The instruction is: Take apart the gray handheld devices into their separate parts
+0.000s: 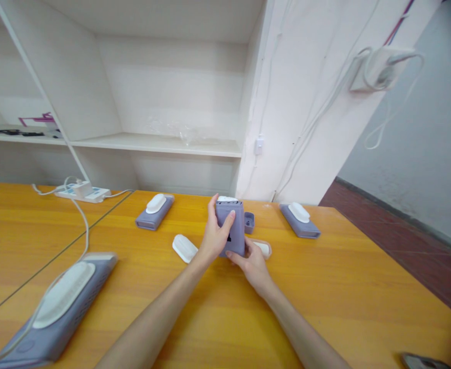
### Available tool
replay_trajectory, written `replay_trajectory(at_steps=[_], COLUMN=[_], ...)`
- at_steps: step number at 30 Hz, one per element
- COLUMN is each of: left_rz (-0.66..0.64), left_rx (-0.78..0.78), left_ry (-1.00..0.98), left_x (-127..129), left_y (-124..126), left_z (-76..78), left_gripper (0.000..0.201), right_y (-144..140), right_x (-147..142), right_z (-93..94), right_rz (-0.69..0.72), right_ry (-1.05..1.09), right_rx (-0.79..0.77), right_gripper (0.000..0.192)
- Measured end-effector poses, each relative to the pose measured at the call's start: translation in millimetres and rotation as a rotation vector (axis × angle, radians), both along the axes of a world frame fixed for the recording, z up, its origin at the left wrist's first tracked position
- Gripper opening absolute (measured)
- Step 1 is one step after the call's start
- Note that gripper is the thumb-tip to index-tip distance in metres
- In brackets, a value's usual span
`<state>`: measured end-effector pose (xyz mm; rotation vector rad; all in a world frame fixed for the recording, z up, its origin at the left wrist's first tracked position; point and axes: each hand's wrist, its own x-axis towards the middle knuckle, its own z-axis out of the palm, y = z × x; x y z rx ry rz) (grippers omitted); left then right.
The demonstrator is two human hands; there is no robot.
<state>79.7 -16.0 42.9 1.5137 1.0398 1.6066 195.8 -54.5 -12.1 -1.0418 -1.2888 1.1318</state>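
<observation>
Both hands round upright purple device

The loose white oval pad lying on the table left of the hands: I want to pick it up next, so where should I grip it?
Probably pinch the white oval pad across its narrow width, coming from above: it lies flat, with bare table on both long sides.

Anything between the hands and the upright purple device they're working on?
Nothing visible. The left hand grips the purple device from its left side and the right hand holds its lower end. The white pad and small purple cap lie beside it on the table, apart.
</observation>
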Motion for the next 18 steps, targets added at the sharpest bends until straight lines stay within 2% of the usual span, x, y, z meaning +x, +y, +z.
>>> replay_trajectory(at_steps=[5, 6, 11, 18], left_rz=[0.152, 0.183, 0.269, 0.326], left_rx=[0.015, 0.025, 0.063, 0.079], left_ry=[0.138, 0.168, 0.237, 0.177], left_x=[5.7, 6.9, 9.9, 10.6], left_y=[-9.4, -10.9, -15.4, -14.7], left_z=[7.6, 8.9, 12.8, 13.9], left_gripper=[0.097, 0.096, 0.065, 0.059], right_y=[-5.2, -6.7, -12.5, -15.2], right_x=[-3.1, -3.8, -5.3, -8.2], right_z=[2.2, 3.1, 8.7, 11.6], right_rz=[-0.082, -0.086, -0.077, -0.199], right_ry=[-0.086, -0.091, -0.186, -0.365], right_rx=[0.049, 0.066, 0.178, 0.276], right_gripper=[0.031, 0.03, 0.026, 0.041])
